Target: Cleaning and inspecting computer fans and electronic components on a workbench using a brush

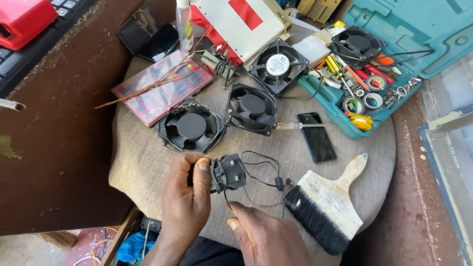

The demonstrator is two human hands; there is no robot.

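While the left hand (189,189) clenches a small black adapter (227,172) above the counter's (143,157) near edge, its thin black cord (261,170) loops over the burlap cover. The right hand (268,236) hangs just below, loosely curled, grasping nothing I can see. A wide paintbrush (325,207) lies near the front right edge.

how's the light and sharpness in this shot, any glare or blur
Head view: bright, even daylight, soft shadows under the paintbrush and fans; glare on the phone screen and red case; hands sharp, left hand holding the small black fan; edges bowed by the wide lens.
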